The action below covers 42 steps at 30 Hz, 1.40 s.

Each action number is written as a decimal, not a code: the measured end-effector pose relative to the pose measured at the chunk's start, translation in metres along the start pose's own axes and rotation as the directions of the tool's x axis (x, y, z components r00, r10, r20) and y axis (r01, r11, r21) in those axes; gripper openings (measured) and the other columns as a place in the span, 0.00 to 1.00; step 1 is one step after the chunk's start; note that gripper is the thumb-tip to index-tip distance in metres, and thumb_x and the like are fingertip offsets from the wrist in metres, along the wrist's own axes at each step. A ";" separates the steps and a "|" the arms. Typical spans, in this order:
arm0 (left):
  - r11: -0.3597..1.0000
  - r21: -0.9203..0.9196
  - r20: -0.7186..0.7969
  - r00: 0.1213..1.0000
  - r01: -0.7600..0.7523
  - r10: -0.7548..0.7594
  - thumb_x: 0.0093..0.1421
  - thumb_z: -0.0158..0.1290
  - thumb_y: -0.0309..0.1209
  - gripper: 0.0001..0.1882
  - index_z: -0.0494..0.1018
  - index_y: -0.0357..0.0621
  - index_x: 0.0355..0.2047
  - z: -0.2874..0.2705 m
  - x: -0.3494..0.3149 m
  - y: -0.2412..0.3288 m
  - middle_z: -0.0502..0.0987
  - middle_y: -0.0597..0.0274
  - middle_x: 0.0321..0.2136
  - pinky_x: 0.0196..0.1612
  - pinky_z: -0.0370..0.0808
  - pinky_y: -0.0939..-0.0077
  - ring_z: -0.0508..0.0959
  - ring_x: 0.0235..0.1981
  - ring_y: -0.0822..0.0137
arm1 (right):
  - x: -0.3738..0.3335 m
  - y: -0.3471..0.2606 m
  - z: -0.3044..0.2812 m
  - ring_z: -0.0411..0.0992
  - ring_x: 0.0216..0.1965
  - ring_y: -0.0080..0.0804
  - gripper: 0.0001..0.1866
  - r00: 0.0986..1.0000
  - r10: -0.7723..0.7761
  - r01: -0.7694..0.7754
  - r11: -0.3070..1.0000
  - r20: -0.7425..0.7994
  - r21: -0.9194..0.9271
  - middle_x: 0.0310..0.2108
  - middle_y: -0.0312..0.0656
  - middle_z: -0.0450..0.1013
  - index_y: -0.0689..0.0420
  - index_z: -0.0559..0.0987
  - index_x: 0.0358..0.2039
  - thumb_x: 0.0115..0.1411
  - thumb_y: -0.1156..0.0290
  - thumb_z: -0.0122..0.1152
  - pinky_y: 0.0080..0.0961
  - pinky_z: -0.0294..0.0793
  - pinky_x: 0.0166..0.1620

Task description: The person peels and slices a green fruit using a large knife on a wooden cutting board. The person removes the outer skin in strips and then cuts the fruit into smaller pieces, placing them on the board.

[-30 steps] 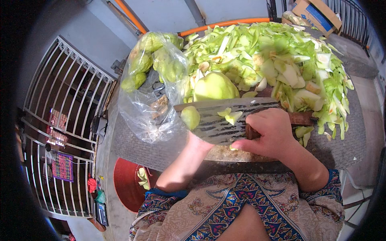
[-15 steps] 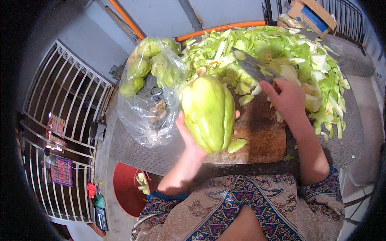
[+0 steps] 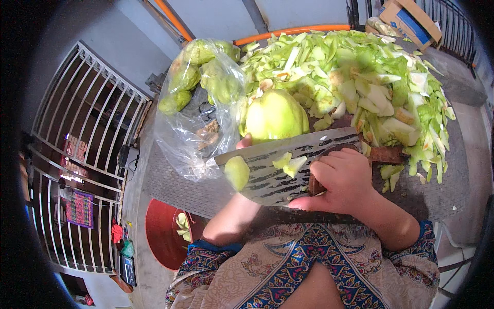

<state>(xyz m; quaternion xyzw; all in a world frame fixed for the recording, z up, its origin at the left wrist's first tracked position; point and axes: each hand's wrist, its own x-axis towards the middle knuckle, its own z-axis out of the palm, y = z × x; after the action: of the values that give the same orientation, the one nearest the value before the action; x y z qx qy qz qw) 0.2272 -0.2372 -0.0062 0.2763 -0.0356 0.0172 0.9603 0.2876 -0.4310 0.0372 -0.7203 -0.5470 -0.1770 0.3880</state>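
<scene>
A large pale-green chayote (image 3: 275, 114) with smooth furrows rests in my left hand (image 3: 244, 141), whose thumb shows at its lower left side. The rest of that hand is hidden behind the broad blade of a cleaver (image 3: 262, 172). My right hand (image 3: 342, 180) is closed around the cleaver and holds its blade flat-side up, just in front of the chayote. Several thin green slices cling to the dark-streaked metal. Beyond both hands spreads a big heap of green peelings and cut pieces (image 3: 329, 56).
Left of the chayote lies a clear plastic bag (image 3: 177, 149) with several greener chayotes (image 3: 183, 77) in it. A red tub (image 3: 157, 242) with some pale pieces stands below the round grey table (image 3: 170, 190). An open cardboard box (image 3: 411, 23) sits at the far right.
The cleaver has swung from above the peelings toward me, and its blade now crosses in front of my left hand. The chayote has moved away and tipped, showing a rounder end.
</scene>
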 end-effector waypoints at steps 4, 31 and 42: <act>0.980 -0.127 0.032 0.987 -0.151 0.156 0.51 0.47 0.65 0.49 0.54 0.45 0.64 0.008 0.003 -0.005 0.65 0.47 0.57 0.58 0.68 0.49 0.70 0.55 0.47 | 0.007 0.019 -0.002 0.72 0.18 0.42 0.33 0.978 0.188 -0.166 0.965 0.091 -0.202 0.13 0.43 0.69 0.55 0.72 0.13 0.47 0.34 0.60 0.37 0.69 0.25; 0.906 0.338 -0.207 0.919 -0.254 0.335 0.58 0.37 0.66 0.42 0.57 0.52 0.64 0.017 0.000 -0.003 0.65 0.54 0.59 0.61 0.64 0.54 0.67 0.58 0.52 | 0.012 0.041 -0.008 0.71 0.15 0.44 0.33 0.970 0.236 -0.241 0.964 -0.058 -0.112 0.11 0.43 0.68 0.56 0.71 0.09 0.45 0.36 0.63 0.38 0.68 0.21; 0.943 0.319 -0.341 0.917 -0.095 0.208 0.57 0.39 0.62 0.42 0.57 0.44 0.62 0.025 0.001 -0.017 0.65 0.48 0.57 0.59 0.66 0.52 0.68 0.56 0.48 | 0.008 0.033 -0.008 0.71 0.16 0.45 0.33 0.972 0.228 -0.232 0.969 -0.050 -0.092 0.11 0.44 0.68 0.56 0.72 0.11 0.45 0.34 0.62 0.38 0.69 0.22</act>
<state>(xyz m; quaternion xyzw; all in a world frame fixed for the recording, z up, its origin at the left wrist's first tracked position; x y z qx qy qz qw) 0.2276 -0.2651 0.0064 0.4050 0.1275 0.1492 0.8930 0.3220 -0.4349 0.0353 -0.7931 -0.4431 -0.1713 0.3812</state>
